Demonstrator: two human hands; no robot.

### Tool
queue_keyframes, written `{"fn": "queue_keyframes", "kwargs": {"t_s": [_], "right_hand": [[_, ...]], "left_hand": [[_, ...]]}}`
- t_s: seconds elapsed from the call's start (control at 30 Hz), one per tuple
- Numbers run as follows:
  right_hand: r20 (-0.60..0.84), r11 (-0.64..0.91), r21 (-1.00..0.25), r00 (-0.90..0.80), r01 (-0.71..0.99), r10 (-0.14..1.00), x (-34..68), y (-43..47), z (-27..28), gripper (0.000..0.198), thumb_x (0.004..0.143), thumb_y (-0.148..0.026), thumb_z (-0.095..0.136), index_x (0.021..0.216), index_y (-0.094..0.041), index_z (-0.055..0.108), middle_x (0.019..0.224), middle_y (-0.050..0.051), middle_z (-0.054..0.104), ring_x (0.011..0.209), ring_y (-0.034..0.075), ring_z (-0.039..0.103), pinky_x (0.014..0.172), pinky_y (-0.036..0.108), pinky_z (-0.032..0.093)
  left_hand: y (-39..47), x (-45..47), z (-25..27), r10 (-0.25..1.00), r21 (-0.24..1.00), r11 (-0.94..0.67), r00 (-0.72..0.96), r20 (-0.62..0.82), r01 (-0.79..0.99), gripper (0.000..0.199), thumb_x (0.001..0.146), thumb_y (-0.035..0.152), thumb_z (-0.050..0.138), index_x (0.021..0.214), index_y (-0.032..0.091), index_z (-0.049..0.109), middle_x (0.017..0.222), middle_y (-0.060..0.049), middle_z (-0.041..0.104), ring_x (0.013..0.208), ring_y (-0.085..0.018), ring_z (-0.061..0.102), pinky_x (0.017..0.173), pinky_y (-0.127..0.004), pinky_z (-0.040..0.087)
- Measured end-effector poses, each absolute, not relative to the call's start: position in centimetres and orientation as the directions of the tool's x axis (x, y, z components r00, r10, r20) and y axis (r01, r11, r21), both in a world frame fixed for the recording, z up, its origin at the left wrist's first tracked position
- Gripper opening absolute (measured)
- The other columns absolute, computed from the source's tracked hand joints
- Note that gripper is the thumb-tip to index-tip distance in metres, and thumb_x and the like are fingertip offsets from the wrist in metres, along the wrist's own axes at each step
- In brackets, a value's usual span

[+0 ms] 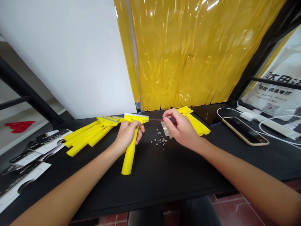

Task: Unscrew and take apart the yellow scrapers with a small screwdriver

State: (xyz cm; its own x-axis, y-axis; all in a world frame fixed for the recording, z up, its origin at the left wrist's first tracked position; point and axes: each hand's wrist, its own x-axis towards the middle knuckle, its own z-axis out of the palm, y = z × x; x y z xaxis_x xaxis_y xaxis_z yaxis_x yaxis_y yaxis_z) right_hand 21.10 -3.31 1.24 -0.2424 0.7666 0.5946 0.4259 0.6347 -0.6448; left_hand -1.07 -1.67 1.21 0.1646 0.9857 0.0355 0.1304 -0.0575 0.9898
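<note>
My left hand is closed around the neck of a yellow scraper, whose handle points down toward me. A pale metal strip runs along the top edge of its wide head, and small screws show on the head. In my right hand is a screwdriver, held level, its thin shaft pointing left. The tip reaches the right end of the scraper's head. Below the shaft, loose screws and nuts lie scattered on the black table. Beside them, partly behind my right hand, are metal plates.
More yellow scrapers lie at left and behind my right hand. A phone, a dark tablet, white cables and a power strip are at right. Cardboard packages are stacked left. A yellow plastic curtain hangs behind.
</note>
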Motion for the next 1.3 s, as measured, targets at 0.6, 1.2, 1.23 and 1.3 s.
{"fn": "queue_keyframes", "kwargs": {"t_s": [0.6,1.2,1.23,1.3], "right_hand": [[0.347,0.508,-0.515,-0.374,0.691,0.860,22.2,-1.8,1.0,0.048,0.106,-0.046,0.029,0.071,-0.022,0.051,0.068,0.001,0.061,0.063,0.017,0.055,0.063,0.032,0.036],[0.478,0.596,-0.368,-0.404,0.714,0.780,22.0,-2.2,0.6,0.028,0.105,-0.035,0.035,0.117,-0.023,0.057,0.081,0.001,0.067,0.072,0.018,0.061,0.065,0.030,0.037],[0.497,0.591,-0.395,-0.378,0.703,0.781,22.0,-2.2,0.6,0.028,0.104,-0.032,0.037,0.123,-0.023,0.055,0.080,0.001,0.066,0.070,0.018,0.060,0.063,0.029,0.037],[0.534,0.607,-0.427,-0.354,0.671,0.768,22.0,-2.2,0.7,0.033,0.099,-0.028,0.043,0.131,-0.023,0.050,0.084,0.001,0.066,0.070,0.017,0.060,0.064,0.028,0.038]], "left_hand": [[-2.0,-1.9,1.7,0.969,0.844,-0.225,0.202,0.142,0.488,0.025,0.084,0.024,0.051,0.064,0.018,0.064,0.040,0.000,0.055,0.036,-0.013,0.052,0.042,-0.021,0.040],[-1.3,-0.5,-0.9,0.951,0.958,0.132,0.239,-0.195,0.255,0.035,0.084,0.035,0.051,0.057,0.017,0.062,0.034,-0.003,0.047,0.027,-0.014,0.040,0.029,-0.024,0.033],[-1.3,-0.5,-0.9,0.949,0.958,0.127,0.251,-0.193,0.256,0.035,0.084,0.036,0.051,0.057,0.016,0.062,0.034,-0.003,0.048,0.027,-0.014,0.041,0.030,-0.024,0.033],[-1.4,-0.4,-1.0,0.944,0.959,0.119,0.269,-0.189,0.257,0.036,0.084,0.037,0.051,0.058,0.016,0.063,0.035,-0.004,0.049,0.028,-0.014,0.042,0.031,-0.024,0.034]]}}
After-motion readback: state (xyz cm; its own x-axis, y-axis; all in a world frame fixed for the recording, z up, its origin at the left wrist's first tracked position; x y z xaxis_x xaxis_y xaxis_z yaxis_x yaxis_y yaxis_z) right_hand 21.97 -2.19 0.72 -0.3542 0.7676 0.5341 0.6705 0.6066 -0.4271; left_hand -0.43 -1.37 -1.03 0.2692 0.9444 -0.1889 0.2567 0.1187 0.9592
